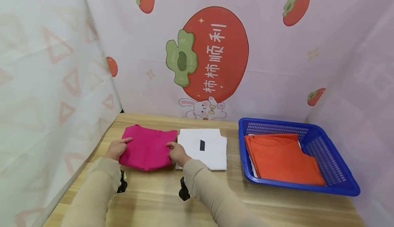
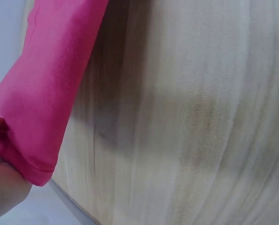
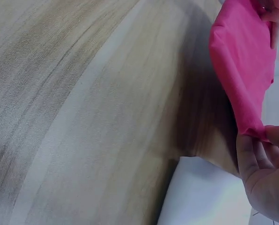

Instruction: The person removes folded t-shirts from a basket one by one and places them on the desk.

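Closest in, the left wrist view shows what the head view leaves small: the rounded near edge of the pink cloth point(image 2: 60, 89), with a shadow beside it on the table point(image 2: 191, 140). Both hands are closed on that cloth — the left hand point(image 1: 117, 149) grips its left side, the right hand point(image 1: 178, 153) pinches its right corner between thumb and fingers. Just right lies folded white cloth point(image 1: 215, 158); farther off, only the head view includes the blue basket point(image 1: 326, 158) holding orange cloth point(image 1: 283, 162).
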{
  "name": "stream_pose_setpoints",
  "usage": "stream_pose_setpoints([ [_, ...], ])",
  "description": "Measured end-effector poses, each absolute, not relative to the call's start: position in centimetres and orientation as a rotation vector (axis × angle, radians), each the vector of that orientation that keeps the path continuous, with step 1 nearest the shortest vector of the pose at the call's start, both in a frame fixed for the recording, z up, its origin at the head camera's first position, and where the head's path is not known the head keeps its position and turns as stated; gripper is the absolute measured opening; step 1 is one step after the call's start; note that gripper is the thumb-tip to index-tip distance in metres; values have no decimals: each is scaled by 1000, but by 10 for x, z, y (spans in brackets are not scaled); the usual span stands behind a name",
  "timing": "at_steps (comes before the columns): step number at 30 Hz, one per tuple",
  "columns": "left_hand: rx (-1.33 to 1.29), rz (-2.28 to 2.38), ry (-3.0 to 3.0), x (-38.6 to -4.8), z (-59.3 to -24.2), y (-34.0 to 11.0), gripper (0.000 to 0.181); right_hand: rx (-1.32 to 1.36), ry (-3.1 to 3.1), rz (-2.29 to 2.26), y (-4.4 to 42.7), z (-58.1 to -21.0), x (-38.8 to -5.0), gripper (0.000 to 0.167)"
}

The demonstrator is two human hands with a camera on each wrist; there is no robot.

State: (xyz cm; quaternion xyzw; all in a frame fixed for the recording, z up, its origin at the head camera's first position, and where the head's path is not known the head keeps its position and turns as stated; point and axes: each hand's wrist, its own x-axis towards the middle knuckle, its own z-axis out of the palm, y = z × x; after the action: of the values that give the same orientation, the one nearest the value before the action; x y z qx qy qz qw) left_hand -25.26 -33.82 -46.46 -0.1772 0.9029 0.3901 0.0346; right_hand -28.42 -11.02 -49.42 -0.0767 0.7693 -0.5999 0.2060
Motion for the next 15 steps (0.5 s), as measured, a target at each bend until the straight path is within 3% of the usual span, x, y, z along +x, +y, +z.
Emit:
stream_pose_setpoints([
  [7,-575,1200,2761,-260,-467,-336,53,-243,2235,-1673,-112,-502,-280,54],
  [15,-452,1082,2867,-278,-498,-361,52,-141,2335,-1514,-114,-511,-282,39],
])
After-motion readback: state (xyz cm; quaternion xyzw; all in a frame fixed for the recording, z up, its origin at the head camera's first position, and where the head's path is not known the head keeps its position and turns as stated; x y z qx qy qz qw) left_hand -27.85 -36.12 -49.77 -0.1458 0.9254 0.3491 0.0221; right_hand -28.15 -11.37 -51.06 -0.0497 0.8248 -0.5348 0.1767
